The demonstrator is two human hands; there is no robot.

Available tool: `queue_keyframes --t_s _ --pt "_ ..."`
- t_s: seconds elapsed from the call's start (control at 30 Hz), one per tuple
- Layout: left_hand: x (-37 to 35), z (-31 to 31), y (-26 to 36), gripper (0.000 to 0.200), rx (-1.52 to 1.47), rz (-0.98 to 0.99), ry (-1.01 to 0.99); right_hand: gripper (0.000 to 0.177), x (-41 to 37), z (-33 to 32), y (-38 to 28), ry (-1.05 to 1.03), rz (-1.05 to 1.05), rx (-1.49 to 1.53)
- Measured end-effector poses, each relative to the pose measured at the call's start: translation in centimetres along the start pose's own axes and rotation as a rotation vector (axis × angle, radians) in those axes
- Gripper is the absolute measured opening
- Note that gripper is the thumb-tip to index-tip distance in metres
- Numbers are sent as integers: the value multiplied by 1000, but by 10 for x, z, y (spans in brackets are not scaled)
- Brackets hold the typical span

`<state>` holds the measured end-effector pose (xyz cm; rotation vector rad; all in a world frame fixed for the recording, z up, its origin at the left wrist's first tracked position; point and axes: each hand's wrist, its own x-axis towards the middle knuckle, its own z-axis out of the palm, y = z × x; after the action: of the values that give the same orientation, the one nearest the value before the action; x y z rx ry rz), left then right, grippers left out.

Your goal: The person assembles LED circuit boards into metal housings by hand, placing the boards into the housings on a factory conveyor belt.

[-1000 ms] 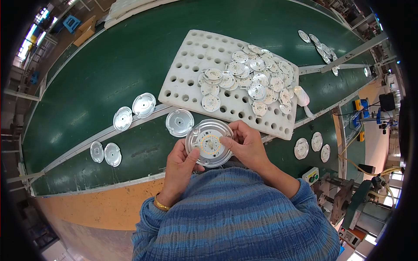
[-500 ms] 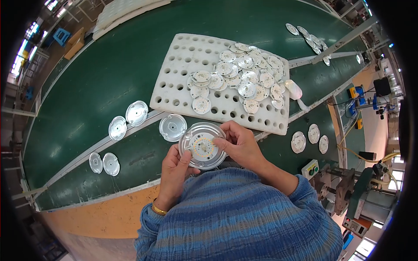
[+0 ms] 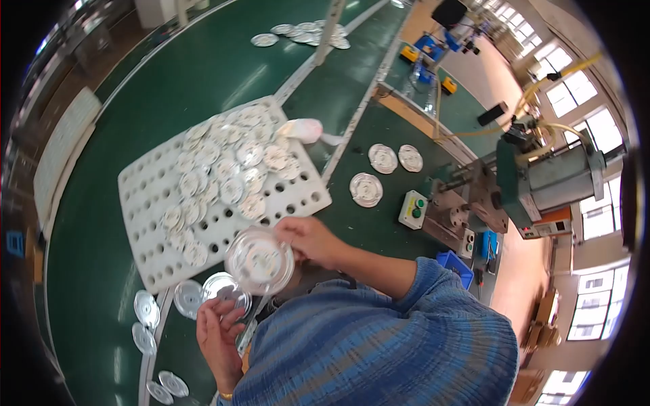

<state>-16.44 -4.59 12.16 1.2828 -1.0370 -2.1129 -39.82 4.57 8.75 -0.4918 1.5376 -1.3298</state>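
Note:
My right hand (image 3: 305,240) grips the rim of a clear round disc assembly (image 3: 260,261), which has a pale round board in its middle. Below and left of it, my left hand (image 3: 220,331) has its fingers apart and holds nothing. A silver disc (image 3: 227,289) lies between the assembly and my left hand, partly covered, with another silver disc (image 3: 188,298) beside it. Beyond my hands, a white perforated foam board (image 3: 145,203) bears a heap of round white boards (image 3: 231,190).
Silver discs (image 3: 146,308) lie at the lower left. Three round parts (image 3: 366,190) sit right of the foam board, near a green-button box (image 3: 413,209) and a metal press (image 3: 467,203). A pink-white bag (image 3: 302,130) touches the foam board's corner. More discs (image 3: 305,32) lie at the far end.
The view has turned toward the right. My left hand has let go of the disc assembly and opened. My right hand still holds the assembly.

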Motion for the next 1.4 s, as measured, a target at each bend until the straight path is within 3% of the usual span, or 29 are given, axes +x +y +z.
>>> queue_keyframes --t_s 0.23,0.43,0.67,0.87,0.97,1.07,1.17,1.23,1.27,1.4 --pt "14 7 -4 27 -50 45 83 7 26 -215 66 974 -147 177" --pt "25 0 -13 20 -47 133 322 12 74 -374 98 1299 -166 252" --pt "23 -2 -32 17 -29 168 542 12 134 -431 99 1254 14 287" --pt "16 10 -43 17 26 132 655 12 152 -434 96 1222 125 247" --pt "17 8 -51 17 60 108 676 16 159 -445 109 1263 149 -131" --pt "19 15 -48 20 110 103 635 20 144 -418 74 1221 196 -393" --pt "20 25 -41 30 229 59 583 19 146 -438 96 1249 102 -644" --pt "11 52 -27 48 413 8 503 15 136 -438 88 1278 126 -676" --pt "17 72 -19 43 365 -74 660 14 130 -438 85 1302 119 -739" --pt "23 75 -21 44 401 -75 675 10 124 -452 86 1322 120 -785"
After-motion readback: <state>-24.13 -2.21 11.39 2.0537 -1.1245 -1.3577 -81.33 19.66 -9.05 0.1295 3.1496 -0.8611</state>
